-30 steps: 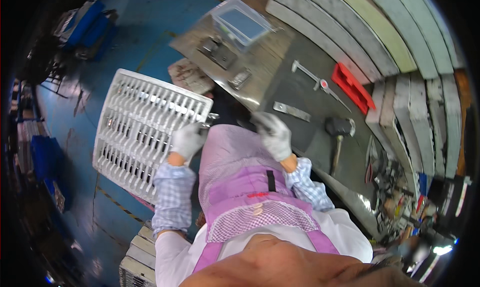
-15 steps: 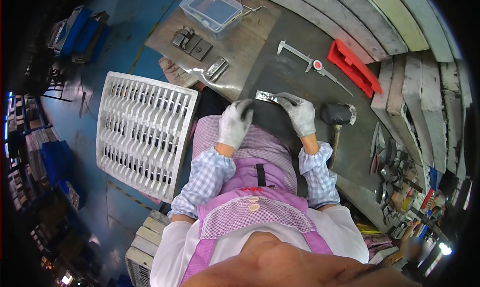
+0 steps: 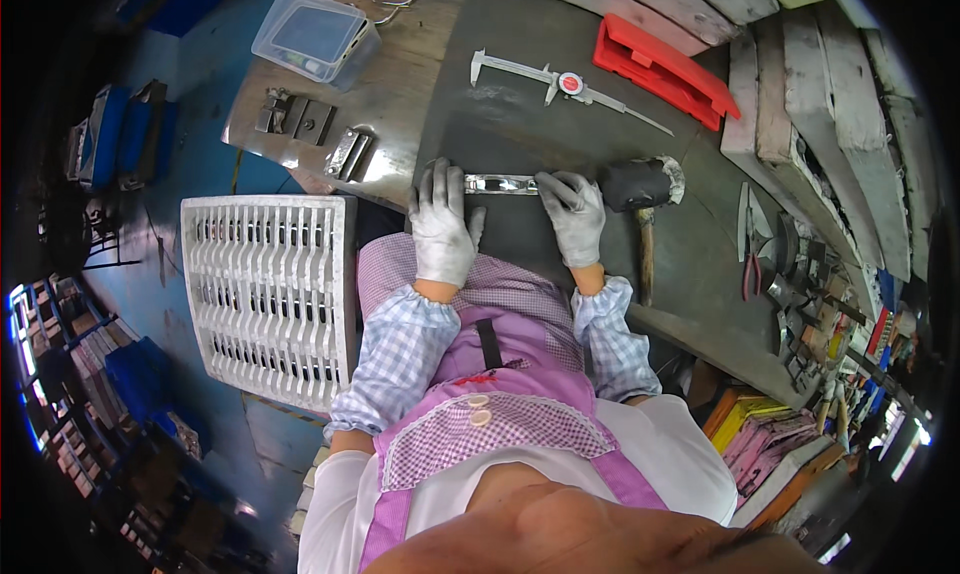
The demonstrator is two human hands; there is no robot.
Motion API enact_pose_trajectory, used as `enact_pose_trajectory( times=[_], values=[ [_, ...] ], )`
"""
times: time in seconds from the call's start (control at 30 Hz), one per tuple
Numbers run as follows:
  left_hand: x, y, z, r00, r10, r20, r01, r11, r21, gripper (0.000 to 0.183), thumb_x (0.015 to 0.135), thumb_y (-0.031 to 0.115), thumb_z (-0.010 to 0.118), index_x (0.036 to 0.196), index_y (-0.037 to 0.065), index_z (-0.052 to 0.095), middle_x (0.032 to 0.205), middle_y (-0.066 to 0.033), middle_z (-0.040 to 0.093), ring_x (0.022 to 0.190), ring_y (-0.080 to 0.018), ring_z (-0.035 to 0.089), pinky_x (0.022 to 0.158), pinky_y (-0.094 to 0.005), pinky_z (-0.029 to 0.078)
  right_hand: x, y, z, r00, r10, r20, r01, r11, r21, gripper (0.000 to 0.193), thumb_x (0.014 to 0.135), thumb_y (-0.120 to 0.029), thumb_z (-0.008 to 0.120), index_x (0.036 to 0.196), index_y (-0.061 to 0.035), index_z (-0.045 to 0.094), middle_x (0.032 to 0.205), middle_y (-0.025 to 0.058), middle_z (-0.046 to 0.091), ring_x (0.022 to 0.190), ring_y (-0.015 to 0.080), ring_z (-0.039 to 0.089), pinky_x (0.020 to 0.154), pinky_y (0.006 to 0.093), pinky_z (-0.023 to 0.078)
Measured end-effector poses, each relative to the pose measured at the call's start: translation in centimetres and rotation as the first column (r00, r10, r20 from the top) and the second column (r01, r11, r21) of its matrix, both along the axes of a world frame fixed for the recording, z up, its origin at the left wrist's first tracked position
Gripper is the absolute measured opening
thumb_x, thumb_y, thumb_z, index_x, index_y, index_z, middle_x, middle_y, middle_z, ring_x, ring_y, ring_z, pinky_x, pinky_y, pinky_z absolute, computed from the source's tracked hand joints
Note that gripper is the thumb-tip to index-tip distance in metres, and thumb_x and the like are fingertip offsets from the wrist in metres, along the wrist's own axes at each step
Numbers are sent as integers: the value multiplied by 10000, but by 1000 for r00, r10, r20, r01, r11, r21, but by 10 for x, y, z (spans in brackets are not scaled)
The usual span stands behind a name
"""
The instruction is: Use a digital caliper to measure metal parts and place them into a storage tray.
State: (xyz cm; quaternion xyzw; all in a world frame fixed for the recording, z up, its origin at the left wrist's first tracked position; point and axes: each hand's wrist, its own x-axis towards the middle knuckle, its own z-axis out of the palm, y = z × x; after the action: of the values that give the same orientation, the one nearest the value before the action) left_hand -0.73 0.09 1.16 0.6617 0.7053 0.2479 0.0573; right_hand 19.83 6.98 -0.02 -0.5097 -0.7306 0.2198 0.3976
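Observation:
A narrow, shiny metal strip (image 3: 502, 185) lies crosswise on the dark mat, right in front of me. The fingers of my gloved right hand (image 3: 573, 219) are bent over its right end. My left hand (image 3: 443, 226), also in a white glove, rests with fingers stretched out and thumb apart at the strip's left end; whether the fingertips cover that end I cannot make out. Just right of my right hand lies a black-headed mallet (image 3: 635, 184) with its handle pointing toward me. Beyond the strip lies a dial caliper (image 3: 571, 84).
A white slatted rack (image 3: 350, 304) holding several shiny pieces stands at my left. On the metal plate are a clear plastic box (image 3: 305, 34), a steel block fixture (image 3: 310, 122) and a small metal part (image 3: 349, 154). A red case (image 3: 660, 71), stacked grey blocks (image 3: 815, 104) and pliers (image 3: 752, 259) are on the right.
My left hand has come to the strip's left end and flattened out. The strip, tilted before, now lies level across the mat. The whole view has turned, shifting the bench leftward.

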Motion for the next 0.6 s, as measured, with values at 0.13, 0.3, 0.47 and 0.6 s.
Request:
enact_pose_trajectory(
  times=[0.13,0.3,0.47,0.6],
  values=[
    [1,1,1,1000,-1,-25,1,1000,18,752,863,252,717,1486,3,377,1549,-214,384,1427,-412,383,1176,-585,314,-5,-3,7,1000,-27,-12,26,999,-22,203,818,-153,803,1019,-173,819,1006,13,731,842,251,654,785,393,502],
    [5,2,6,999,35,14,-35,999,-2,710,916,241,673,1501,-14,362,1551,-235,394,1433,-434,391,1187,-574,319,-4,-5,26,941,31,336,-74,991,114,267,880,-215,753,1142,-191,791,1133,25,720,898,280,659,830,403,504],
    [0,1,8,1000,22,-8,-22,1000,21,712,897,222,696,1493,-8,383,1540,-231,413,1425,-433,405,1176,-551,338,1,1,25,998,30,-48,-39,977,-208,446,890,-172,757,1333,-164,702,1330,71,653,974,264,670,898,371,522],
    [-6,4,18,996,-10,84,7,1000,26,667,883,200,715,1468,24,448,1516,-200,453,1372,-406,457,1131,-535,375,-10,-4,31,967,-101,-235,5,927,-376,512,859,-61,753,1363,-117,676,1240,112,687,976,237,675,878,321,539]
  ],
)
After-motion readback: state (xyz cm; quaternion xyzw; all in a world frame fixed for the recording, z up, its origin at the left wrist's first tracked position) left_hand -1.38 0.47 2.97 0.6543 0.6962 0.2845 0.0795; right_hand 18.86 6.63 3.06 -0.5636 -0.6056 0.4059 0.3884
